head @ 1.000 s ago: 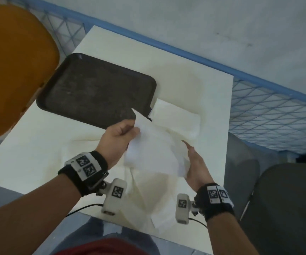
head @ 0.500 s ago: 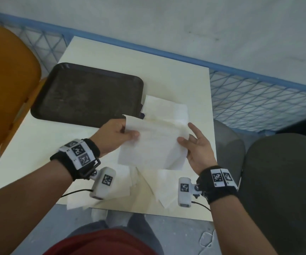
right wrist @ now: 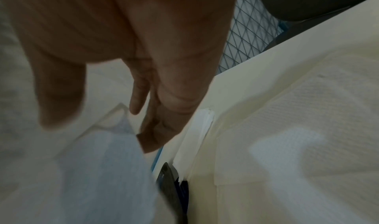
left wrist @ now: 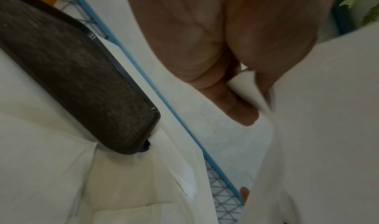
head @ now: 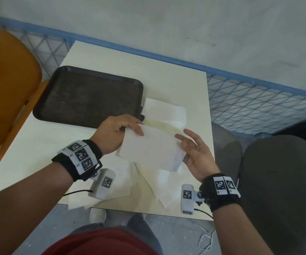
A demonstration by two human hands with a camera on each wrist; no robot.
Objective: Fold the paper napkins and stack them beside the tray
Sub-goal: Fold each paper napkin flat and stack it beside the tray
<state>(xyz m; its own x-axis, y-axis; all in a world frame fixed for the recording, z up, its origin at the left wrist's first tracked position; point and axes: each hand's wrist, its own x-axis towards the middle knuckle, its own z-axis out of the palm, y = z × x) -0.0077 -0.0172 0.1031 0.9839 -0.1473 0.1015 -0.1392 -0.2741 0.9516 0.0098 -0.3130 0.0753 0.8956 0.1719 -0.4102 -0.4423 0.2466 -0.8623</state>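
My left hand [head: 130, 130] pinches the upper left corner of a white folded napkin [head: 149, 149] held above the table, thumb on top; the pinch [left wrist: 244, 101] and the napkin [left wrist: 320, 130] also show in the left wrist view. My right hand [head: 190, 144] is at the napkin's right edge with fingers straight and spread, gripping nothing; from the right wrist its fingers [right wrist: 147, 114] point down beside the napkin [right wrist: 92, 170]. A stack of folded napkins [head: 165, 115] lies right of the dark brown tray [head: 87, 96]. Several unfolded napkins [head: 122, 183] lie near the table's front edge.
The cream table [head: 167, 74] is small, and its right edge is close to my right hand. An orange chair [head: 5, 89] stands to the left and a grey chair [head: 277, 181] to the right. A blue mesh fence [head: 259, 103] runs behind the table.
My right hand has let go of the napkin's right corner and spread its fingers. The left hand keeps its pinch, and the napkin hangs a little flatter and lower.
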